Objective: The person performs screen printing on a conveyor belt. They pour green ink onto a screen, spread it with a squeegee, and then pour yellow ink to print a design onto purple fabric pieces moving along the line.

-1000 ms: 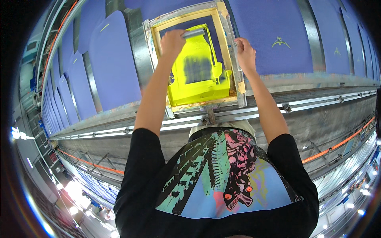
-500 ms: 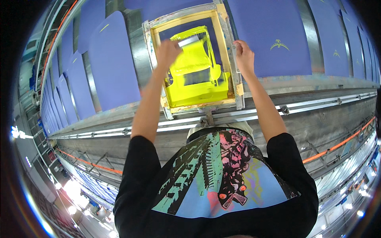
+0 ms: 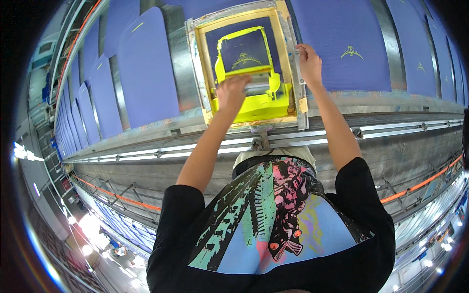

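A screen printing frame (image 3: 200, 61) with a yellowish inner border lies on the long table in front of me. Inside it, my left hand (image 3: 232, 93) is closed around a squeegee (image 3: 259, 82), partly hidden by the fingers, at the middle of the mesh. Bright yellow ink (image 3: 259, 111) is pooled on the near side of the squeegee, and a yellow outline runs round the far part. Within that outline, a small fan-shaped design shows on dark mesh. My right hand (image 3: 310, 67) grips the frame's right edge with bent fingers.
Blue-violet fabric pieces (image 3: 146, 73) lie in a row along the table on both sides. Those at right carry a small yellow print (image 3: 351, 52). Bare metal strips (image 3: 181, 63) show between pieces. A metal rail (image 3: 205, 150) runs along the table's near edge, close to my waist.
My left hand has drawn the squeegee toward me, from the far part of the mesh to its middle. Ink has cleared behind it, revealing the fan-shaped design. My right hand stays at the frame's edge.
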The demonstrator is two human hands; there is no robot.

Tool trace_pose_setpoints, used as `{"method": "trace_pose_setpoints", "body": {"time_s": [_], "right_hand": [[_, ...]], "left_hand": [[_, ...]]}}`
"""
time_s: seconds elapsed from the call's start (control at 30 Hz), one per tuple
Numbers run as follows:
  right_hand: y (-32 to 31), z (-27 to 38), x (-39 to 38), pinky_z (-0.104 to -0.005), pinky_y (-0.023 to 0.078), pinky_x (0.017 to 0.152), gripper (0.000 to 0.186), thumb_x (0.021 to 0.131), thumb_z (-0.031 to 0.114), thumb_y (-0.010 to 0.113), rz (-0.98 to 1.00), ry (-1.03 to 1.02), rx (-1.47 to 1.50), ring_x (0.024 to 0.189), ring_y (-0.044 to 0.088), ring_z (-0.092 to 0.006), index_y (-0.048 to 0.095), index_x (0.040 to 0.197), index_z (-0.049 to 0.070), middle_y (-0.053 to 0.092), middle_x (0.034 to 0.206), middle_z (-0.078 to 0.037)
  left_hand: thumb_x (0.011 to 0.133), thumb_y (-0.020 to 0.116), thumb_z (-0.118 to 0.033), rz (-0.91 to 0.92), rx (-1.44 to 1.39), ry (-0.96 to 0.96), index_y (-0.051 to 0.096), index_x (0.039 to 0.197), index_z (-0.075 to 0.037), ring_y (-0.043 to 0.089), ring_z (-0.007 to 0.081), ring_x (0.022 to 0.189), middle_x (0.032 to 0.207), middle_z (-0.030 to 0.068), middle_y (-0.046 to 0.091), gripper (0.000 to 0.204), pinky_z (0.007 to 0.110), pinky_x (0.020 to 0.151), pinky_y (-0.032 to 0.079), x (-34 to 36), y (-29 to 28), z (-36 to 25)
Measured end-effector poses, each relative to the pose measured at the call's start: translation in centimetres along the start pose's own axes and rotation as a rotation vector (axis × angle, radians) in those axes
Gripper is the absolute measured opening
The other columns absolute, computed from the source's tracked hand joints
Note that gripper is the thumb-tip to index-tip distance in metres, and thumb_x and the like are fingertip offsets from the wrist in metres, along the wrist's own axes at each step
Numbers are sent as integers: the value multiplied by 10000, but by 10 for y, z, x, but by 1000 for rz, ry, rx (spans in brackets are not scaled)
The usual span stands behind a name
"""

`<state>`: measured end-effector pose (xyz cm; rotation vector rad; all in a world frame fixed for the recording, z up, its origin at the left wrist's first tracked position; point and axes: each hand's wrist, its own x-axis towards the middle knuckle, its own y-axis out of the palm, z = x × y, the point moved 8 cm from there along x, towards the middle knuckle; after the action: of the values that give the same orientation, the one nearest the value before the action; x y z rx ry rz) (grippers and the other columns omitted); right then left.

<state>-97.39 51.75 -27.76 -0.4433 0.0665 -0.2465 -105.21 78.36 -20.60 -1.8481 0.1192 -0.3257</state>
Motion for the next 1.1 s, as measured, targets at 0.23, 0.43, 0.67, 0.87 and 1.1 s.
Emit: {"method": "trace_pose_setpoints", "body": {"time_s": [0.23,0.43,0.67,0.87,1.1], "right_hand": [[-2,53,-4,-434,513,700,177,1026,178,567,-84,-195,-63,745,683,-357,718,1096,116,697,859,-196],[63,165,-53,-463,517,717,187,1042,186,554,-19,-224,-47,808,693,-390,698,1102,83,708,949,-196],[245,222,-138,-449,506,669,159,1036,118,535,-20,-220,95,759,683,-383,663,1124,88,698,922,-203],[330,260,-178,-434,441,577,154,1033,107,532,11,-116,39,565,562,-329,669,1099,79,613,760,-207],[357,254,-178,-474,505,690,170,1041,144,532,-10,-113,55,741,667,-409,680,1076,69,688,891,-217]], "left_hand": [[838,688,-25,-95,-129,45,769,1133,-140,690,271,1145,1205,32,742,327,386,964,563,-64,-39,-7],[765,672,8,-117,-180,-42,720,1215,-132,647,298,1189,1294,32,701,474,431,1009,519,-101,-106,65],[723,684,11,-29,-105,-105,730,1196,-163,650,258,1182,1274,12,713,507,419,950,534,-175,-176,246],[728,696,4,-19,-76,-133,740,1194,-176,655,240,1177,1272,-12,718,502,409,911,527,-216,-208,339],[701,714,27,-49,-82,-127,746,1184,-173,665,255,1163,1292,-19,711,524,410,915,520,-237,-223,359]]}}
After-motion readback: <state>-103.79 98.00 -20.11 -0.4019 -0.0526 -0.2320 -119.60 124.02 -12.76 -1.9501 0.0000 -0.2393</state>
